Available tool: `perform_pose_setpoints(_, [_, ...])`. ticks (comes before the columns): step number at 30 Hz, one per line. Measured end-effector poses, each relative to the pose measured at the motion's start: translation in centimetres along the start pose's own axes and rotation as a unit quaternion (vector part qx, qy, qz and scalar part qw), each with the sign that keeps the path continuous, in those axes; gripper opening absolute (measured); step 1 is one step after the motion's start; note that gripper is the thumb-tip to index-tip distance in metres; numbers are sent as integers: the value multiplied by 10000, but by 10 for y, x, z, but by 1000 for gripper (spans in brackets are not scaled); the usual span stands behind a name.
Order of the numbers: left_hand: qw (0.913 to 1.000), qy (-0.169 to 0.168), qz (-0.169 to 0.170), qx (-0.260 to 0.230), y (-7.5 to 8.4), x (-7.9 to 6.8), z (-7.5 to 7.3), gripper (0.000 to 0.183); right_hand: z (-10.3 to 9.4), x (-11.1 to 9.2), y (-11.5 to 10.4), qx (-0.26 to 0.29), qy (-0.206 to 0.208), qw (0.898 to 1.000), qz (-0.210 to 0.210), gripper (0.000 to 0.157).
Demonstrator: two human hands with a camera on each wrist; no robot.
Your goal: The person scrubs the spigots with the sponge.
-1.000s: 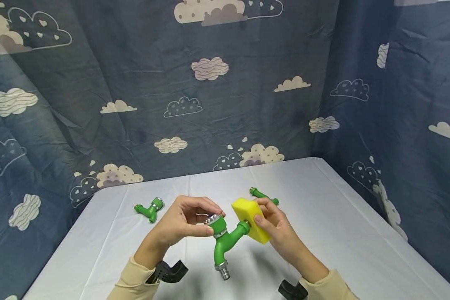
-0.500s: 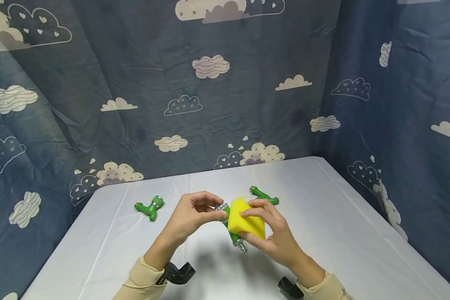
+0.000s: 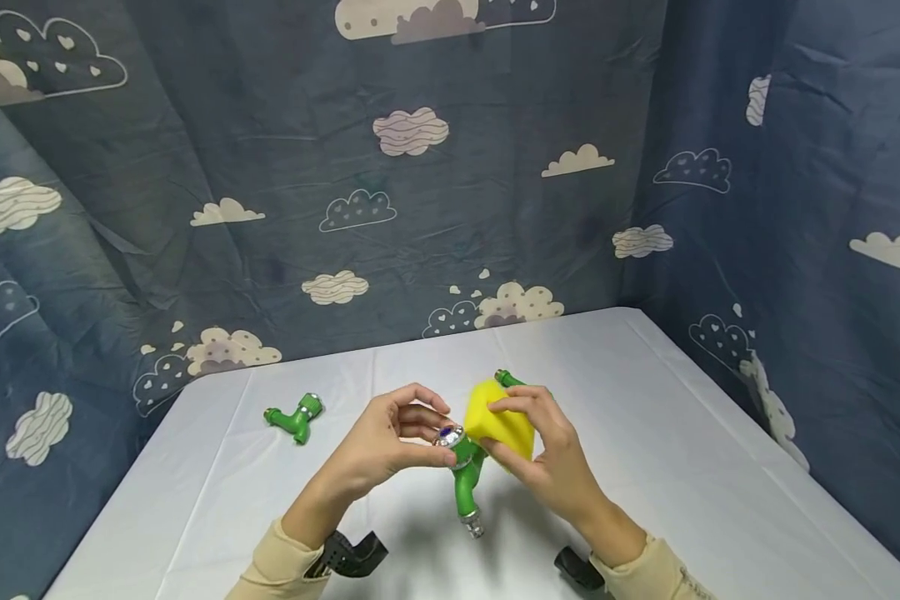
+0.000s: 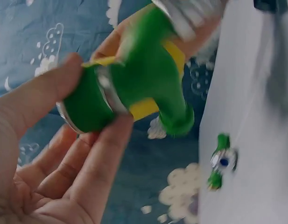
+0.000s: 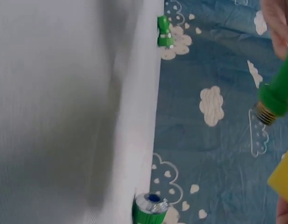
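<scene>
A green tap (image 3: pixel 467 492) with a silver-topped knob and a silver spout tip is held up over the table. My left hand (image 3: pixel 375 442) pinches it at the knob between thumb and fingers. My right hand (image 3: pixel 558 458) grips a yellow sponge (image 3: pixel 504 423) just right of the tap, partly covering the tap's inlet arm in the head view. Behind the tap, the sponge (image 4: pixel 144 108) shows in the left wrist view. In the right wrist view the tap's threaded brass end (image 5: pixel 264 114) stands a little apart from the sponge (image 5: pixel 284 179).
A second green tap (image 3: pixel 297 418) lies at the table's left. Farther back on the right lies another green tap (image 3: pixel 507 378), mostly hidden by the sponge and right hand. The white-covered table (image 3: pixel 690 467) meets a dark blue cloud-print curtain (image 3: pixel 270 150).
The sponge has gone from the tap's inlet end to beside its body, and the right hand has turned. The tap has been rotated in the left hand, its knob tipping toward the head camera.
</scene>
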State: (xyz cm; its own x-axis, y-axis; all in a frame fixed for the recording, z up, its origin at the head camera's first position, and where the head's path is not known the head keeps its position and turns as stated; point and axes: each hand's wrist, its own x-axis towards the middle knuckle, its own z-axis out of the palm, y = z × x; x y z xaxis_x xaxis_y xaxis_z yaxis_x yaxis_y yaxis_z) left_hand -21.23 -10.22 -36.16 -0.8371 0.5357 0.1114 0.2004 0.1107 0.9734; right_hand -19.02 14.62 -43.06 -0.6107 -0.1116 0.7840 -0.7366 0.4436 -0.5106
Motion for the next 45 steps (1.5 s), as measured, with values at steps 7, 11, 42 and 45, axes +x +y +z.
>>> perform_pose_setpoints(7, [9708,730,856,2119,0,-3,17,67,0,-3,-3,114,-177,9989,-425,52])
perform_pose_setpoints(11, [9488,609,1381,2773,0,-5,25,71,3,-6,-3,5,-393,9974,-599,51])
perform_pose_setpoints(42, [9552,-654,2173,-1899,3,-7,3,44,-5,3,-1,2302,-115,9475,2217,32])
perform_pose_setpoints(45, [9529,-334,2548,-1612,-5,-2,15,43,-9,4,-5,3568,-522,8791,3118,44])
